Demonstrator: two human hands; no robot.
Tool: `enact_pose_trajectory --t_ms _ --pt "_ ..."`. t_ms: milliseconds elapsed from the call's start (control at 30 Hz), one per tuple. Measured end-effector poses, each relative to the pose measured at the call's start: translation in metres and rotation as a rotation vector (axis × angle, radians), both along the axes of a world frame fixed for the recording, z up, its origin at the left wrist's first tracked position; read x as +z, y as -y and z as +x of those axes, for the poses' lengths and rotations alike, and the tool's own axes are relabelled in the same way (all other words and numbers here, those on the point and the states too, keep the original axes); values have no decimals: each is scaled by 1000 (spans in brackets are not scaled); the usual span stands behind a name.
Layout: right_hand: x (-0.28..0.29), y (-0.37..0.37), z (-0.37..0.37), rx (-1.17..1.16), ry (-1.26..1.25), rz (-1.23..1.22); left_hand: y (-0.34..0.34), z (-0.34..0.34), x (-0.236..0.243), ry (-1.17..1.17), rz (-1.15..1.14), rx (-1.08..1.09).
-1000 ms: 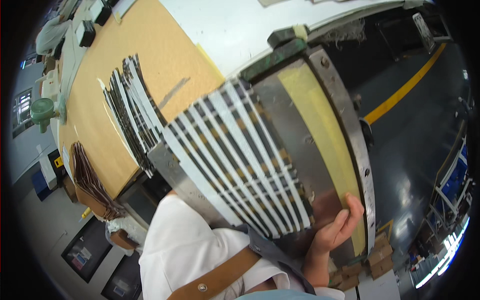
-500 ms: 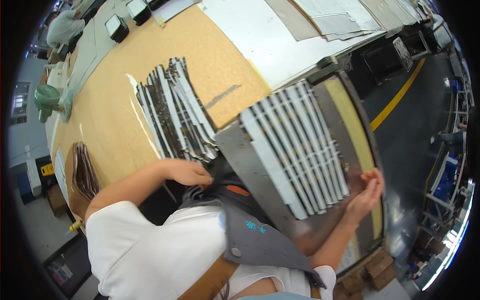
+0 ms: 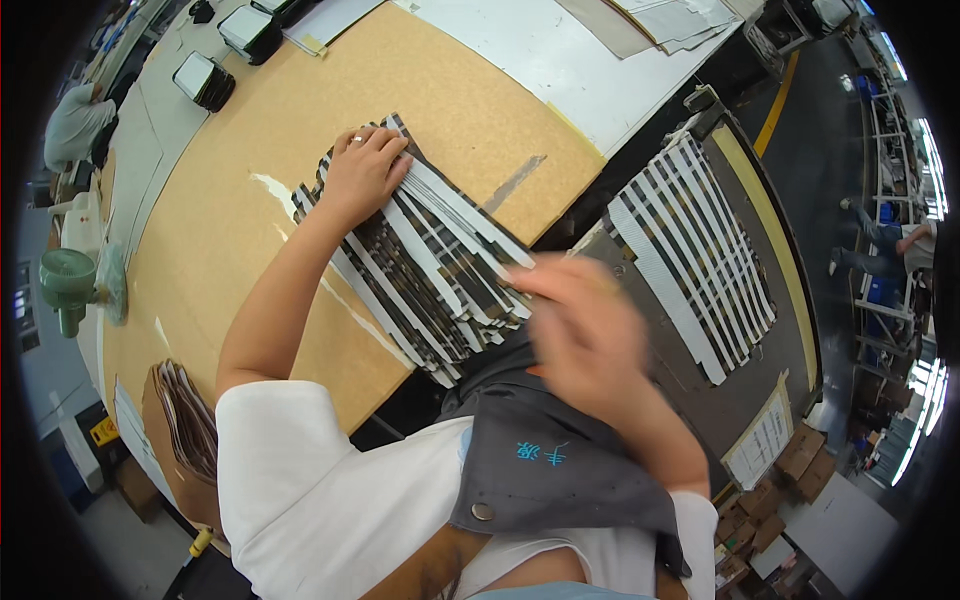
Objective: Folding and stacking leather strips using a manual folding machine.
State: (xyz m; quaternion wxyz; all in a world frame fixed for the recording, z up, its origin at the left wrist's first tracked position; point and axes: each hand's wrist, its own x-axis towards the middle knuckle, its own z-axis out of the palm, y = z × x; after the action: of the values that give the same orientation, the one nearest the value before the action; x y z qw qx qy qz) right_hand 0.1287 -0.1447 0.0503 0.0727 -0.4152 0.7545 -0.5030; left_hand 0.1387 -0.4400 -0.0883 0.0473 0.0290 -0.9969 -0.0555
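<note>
A loose stack of long strips point(image 3: 400, 240), dark patterned and white, lies fanned out on the tan board. My left hand point(image 3: 368, 172) rests over the far end of the stack, its fingers curled down on the top strips. At the stack's near right end, my right hand point(image 3: 590, 330) is smeared by motion, but its thumb and fingertips meet on the end of a white-edged strip. To the right, a row of similar strips point(image 3: 690, 250) lies side by side, spaced apart, on a dark metal plate point(image 3: 690, 400).
The tan board point(image 3: 480, 90) covers the table. At its left stand a green fan point(image 3: 68, 285) and a bundle of brown folded pieces point(image 3: 185, 420). Black-and-white blocks point(image 3: 205, 80) stand at the back. Cardboard boxes point(image 3: 800, 450) lie at the lower right. Other people are farther off.
My left hand has reached forward from near my waist onto the far end of the stack. My right hand has left the plate's right edge and come left to the stack's near end.
</note>
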Motion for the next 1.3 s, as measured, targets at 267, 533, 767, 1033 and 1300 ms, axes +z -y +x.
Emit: enact_pose_trajectory --t_ms 267,533,767,1033,1300 --pt "-164 170 -54 -135 -186 177 12 4 -31 -280 648 112" --pt "-157 150 -51 -136 -639 538 6 2 -28 -278 118 123" --pt "-113 43 0 -217 -461 498 26 -4 -41 -274 1053 311" --pt "-3 -97 -1 -274 -358 192 -14 -15 59 -636 1063 175" --pt "-23 -191 -13 -451 -418 545 -226 -41 126 -347 873 -625"
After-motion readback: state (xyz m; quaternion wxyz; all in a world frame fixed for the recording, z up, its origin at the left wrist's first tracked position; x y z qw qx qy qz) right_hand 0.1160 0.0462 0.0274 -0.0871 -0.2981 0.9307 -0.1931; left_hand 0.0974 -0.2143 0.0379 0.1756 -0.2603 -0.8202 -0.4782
